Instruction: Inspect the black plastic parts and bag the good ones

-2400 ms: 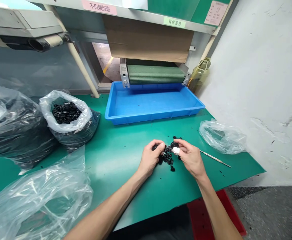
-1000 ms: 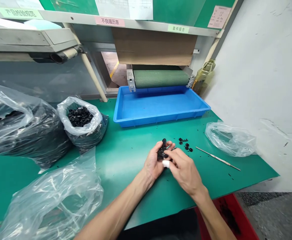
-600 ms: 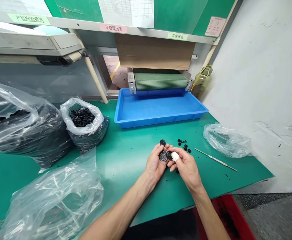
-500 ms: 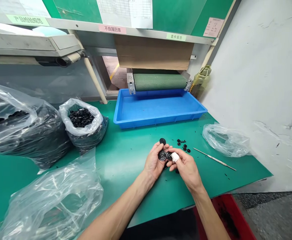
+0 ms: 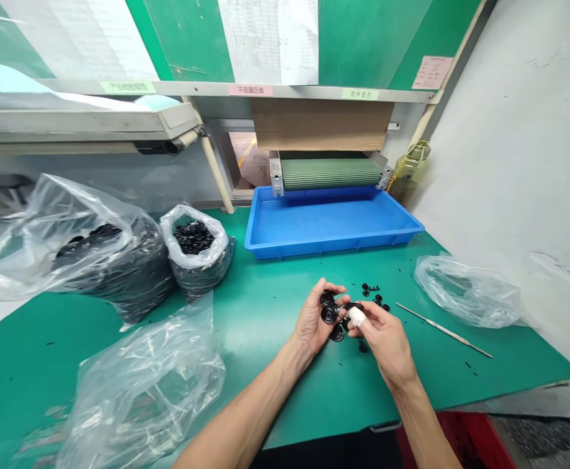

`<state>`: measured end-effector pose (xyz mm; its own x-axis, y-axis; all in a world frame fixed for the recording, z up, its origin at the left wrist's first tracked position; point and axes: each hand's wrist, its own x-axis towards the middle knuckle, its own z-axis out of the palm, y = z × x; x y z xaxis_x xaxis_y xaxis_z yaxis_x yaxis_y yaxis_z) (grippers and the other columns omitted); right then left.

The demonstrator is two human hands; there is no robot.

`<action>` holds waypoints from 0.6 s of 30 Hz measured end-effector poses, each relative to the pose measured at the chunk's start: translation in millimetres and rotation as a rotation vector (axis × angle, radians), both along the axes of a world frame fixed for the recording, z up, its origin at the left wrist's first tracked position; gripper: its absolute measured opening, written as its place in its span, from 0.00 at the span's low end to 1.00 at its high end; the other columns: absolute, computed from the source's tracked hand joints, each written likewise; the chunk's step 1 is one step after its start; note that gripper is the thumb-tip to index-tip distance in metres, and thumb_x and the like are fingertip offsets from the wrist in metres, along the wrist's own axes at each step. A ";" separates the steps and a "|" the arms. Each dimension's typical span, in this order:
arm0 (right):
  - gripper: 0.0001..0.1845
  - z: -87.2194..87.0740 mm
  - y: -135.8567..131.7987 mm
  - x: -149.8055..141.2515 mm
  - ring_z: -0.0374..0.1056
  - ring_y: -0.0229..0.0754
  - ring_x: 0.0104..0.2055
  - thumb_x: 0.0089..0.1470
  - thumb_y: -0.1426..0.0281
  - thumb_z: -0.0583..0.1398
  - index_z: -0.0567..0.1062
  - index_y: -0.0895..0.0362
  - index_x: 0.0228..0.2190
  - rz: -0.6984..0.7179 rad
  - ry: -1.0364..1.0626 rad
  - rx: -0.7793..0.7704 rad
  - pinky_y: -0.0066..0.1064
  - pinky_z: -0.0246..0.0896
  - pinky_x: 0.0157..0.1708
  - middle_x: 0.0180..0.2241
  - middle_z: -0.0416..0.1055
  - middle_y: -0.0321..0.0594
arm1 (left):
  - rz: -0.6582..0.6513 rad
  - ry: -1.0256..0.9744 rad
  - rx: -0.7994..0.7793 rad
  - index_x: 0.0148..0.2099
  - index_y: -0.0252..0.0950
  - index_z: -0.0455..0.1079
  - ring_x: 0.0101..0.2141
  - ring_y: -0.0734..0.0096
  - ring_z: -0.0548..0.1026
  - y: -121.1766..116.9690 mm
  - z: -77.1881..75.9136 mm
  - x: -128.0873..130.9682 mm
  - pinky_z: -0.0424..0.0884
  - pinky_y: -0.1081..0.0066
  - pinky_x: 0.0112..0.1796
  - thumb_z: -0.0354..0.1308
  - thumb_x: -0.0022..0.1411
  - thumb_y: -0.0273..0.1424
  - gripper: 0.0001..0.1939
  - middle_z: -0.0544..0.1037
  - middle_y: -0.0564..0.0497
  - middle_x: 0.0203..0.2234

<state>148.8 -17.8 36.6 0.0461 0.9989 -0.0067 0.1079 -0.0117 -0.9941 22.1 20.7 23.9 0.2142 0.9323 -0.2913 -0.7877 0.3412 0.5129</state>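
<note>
My left hand is closed around a cluster of round black plastic parts, which look like small wheels or discs. Opposite it, my right hand pinches the right side of the same cluster; a white wrap covers its thumb tip. Both hands hover close together over the green tabletop. Just beyond my right hand lie several small black pieces. Another black part shows beneath that hand. A thin metal rod-like tool rests to the right.
A blue tray stands below a green conveyor belt. Bags of black parts, one large and one smaller, sit at the left. Loose plastic bags lie front left and right. A red bin is below the table edge.
The camera view has shifted, so the scene appears farther right and lower. The black parts have turned in my hands, and the disc that stuck up above my left fingers now sits lower.
</note>
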 end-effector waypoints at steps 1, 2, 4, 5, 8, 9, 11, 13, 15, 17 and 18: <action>0.14 -2.0 -0.6 1.4 0.71 0.40 0.28 0.53 0.62 0.58 0.75 0.58 0.37 0.001 -0.083 0.067 0.31 0.70 0.28 0.31 0.74 0.41 | -0.001 0.029 -0.009 0.32 0.34 0.65 0.26 0.78 0.74 -0.6 -0.3 0.7 0.64 0.81 0.20 0.64 0.52 0.43 0.18 0.75 0.52 0.30; 0.14 -3.7 -1.3 3.1 0.71 0.41 0.31 0.54 0.63 0.56 0.76 0.57 0.37 -0.003 -0.183 0.159 0.32 0.70 0.30 0.33 0.74 0.41 | -0.003 0.068 -0.017 0.30 0.34 0.64 0.22 0.81 0.71 -1.8 -0.1 1.2 0.60 0.83 0.17 0.65 0.51 0.43 0.19 0.73 0.53 0.27; 0.14 -6.5 -2.6 7.5 0.72 0.43 0.37 0.57 0.66 0.53 0.77 0.55 0.39 -0.022 -0.404 0.385 0.34 0.69 0.37 0.39 0.74 0.42 | -0.040 0.149 -0.032 0.29 0.34 0.64 0.15 0.84 0.63 -5.9 2.3 1.7 0.49 0.83 0.13 0.67 0.48 0.43 0.20 0.70 0.55 0.20; 0.15 -7.8 -2.6 9.8 0.71 0.43 0.41 0.58 0.68 0.51 0.77 0.53 0.40 -0.023 -0.507 0.488 0.35 0.67 0.41 0.40 0.73 0.41 | -0.088 0.183 -0.027 0.30 0.34 0.64 0.13 0.84 0.60 -8.3 4.5 1.5 0.45 0.83 0.12 0.66 0.48 0.43 0.20 0.68 0.56 0.18; 0.18 -13.7 1.4 16.6 0.71 0.42 0.44 0.60 0.70 0.49 0.74 0.51 0.46 0.023 -0.696 0.672 0.33 0.64 0.47 0.43 0.73 0.40 | -0.258 0.269 0.019 0.30 0.33 0.65 0.12 0.85 0.57 -13.2 12.8 -0.9 0.43 0.81 0.13 0.64 0.50 0.44 0.19 0.68 0.55 0.18; 0.19 -16.6 4.0 18.7 0.71 0.42 0.45 0.60 0.70 0.49 0.73 0.51 0.47 0.053 -0.729 0.693 0.32 0.64 0.47 0.45 0.72 0.40 | -0.282 0.302 0.030 0.29 0.34 0.64 0.13 0.85 0.56 -14.0 15.2 -2.2 0.42 0.81 0.13 0.64 0.49 0.42 0.18 0.68 0.55 0.18; 0.20 -22.5 10.0 22.2 0.70 0.41 0.47 0.59 0.71 0.48 0.72 0.51 0.49 0.148 -0.766 0.696 0.29 0.66 0.45 0.48 0.71 0.40 | -0.250 0.371 0.033 0.27 0.34 0.62 0.13 0.86 0.56 -15.0 18.0 -5.0 0.43 0.81 0.14 0.64 0.46 0.37 0.15 0.66 0.56 0.18; 0.21 -27.0 15.8 24.9 0.71 0.40 0.47 0.58 0.70 0.47 0.72 0.51 0.49 0.268 -0.765 0.666 0.27 0.68 0.41 0.48 0.72 0.39 | -0.177 0.438 0.020 0.27 0.35 0.61 0.13 0.85 0.56 -16.7 17.5 -6.7 0.44 0.80 0.13 0.63 0.44 0.34 0.13 0.65 0.57 0.16; 0.20 -27.8 19.9 26.4 0.73 0.40 0.42 0.57 0.67 0.48 0.75 0.51 0.44 0.317 -0.740 0.615 0.25 0.69 0.37 0.44 0.75 0.39 | -0.119 0.527 0.028 0.28 0.36 0.62 0.13 0.82 0.58 -19.7 14.7 -7.0 0.47 0.80 0.13 0.62 0.45 0.33 0.11 0.65 0.58 0.13; 0.18 -24.7 22.0 25.9 0.75 0.40 0.35 0.56 0.63 0.51 0.78 0.50 0.40 0.287 -0.722 0.545 0.24 0.70 0.30 0.38 0.77 0.38 | -0.076 0.659 0.064 0.29 0.36 0.63 0.13 0.80 0.59 -23.7 11.9 -6.5 0.52 0.79 0.14 0.59 0.49 0.34 0.09 0.65 0.58 0.12; 0.17 -22.1 22.4 24.8 0.74 0.39 0.31 0.54 0.62 0.52 0.78 0.49 0.38 0.258 -0.716 0.524 0.23 0.69 0.27 0.36 0.77 0.37 | -0.062 0.729 0.091 0.29 0.36 0.63 0.13 0.79 0.60 -25.9 11.2 -6.5 0.54 0.78 0.14 0.58 0.50 0.35 0.08 0.65 0.58 0.12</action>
